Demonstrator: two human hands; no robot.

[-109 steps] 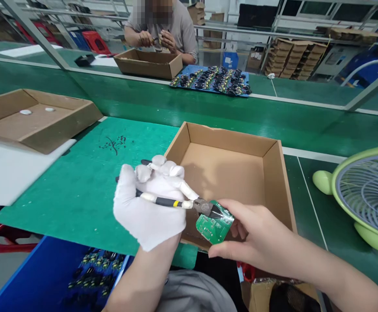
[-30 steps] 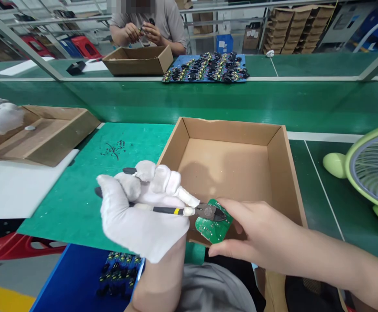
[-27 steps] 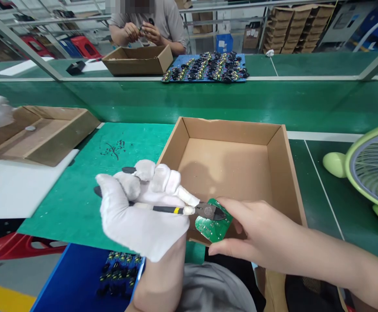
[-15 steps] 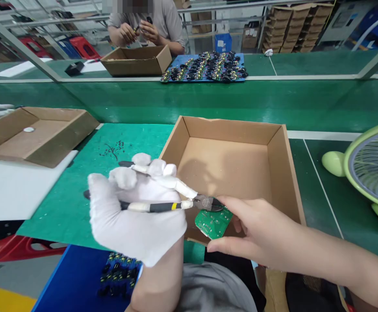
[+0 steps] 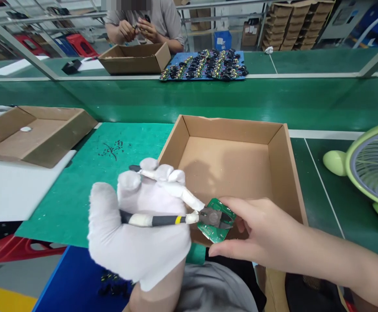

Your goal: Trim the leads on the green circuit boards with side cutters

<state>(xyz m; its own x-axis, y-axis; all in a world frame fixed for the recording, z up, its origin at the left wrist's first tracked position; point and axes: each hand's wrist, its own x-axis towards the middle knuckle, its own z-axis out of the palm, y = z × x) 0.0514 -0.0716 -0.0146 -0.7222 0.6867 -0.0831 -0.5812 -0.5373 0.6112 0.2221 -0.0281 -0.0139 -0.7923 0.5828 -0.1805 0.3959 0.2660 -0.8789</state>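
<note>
A white glove covers my left hand (image 5: 143,229), whose fingers are curled round the handles of a pair of cutting pliers (image 5: 213,216). The jaws lie over the face of a small green circuit board (image 5: 218,236) and are slightly apart at the tips. Bare, my right hand (image 5: 256,225) holds this board by its right side between thumb and fingers. Both hands are over the near edge of an open cardboard box (image 5: 234,128). Dark clippings (image 5: 111,149) lie scattered on the green mat (image 5: 78,195).
A second cardboard box (image 5: 52,141) stands at left, a green fan (image 5: 377,169) at right. Below the mat is a blue bin (image 5: 68,277) with parts. Across the divider, a person (image 5: 163,21) works behind a box, beside a tray of boards (image 5: 205,65).
The pliers and my gloved left hand have moved slightly right and down. Their jaws have shifted from the board's upper edge to across its face, and the board has turned a little.
</note>
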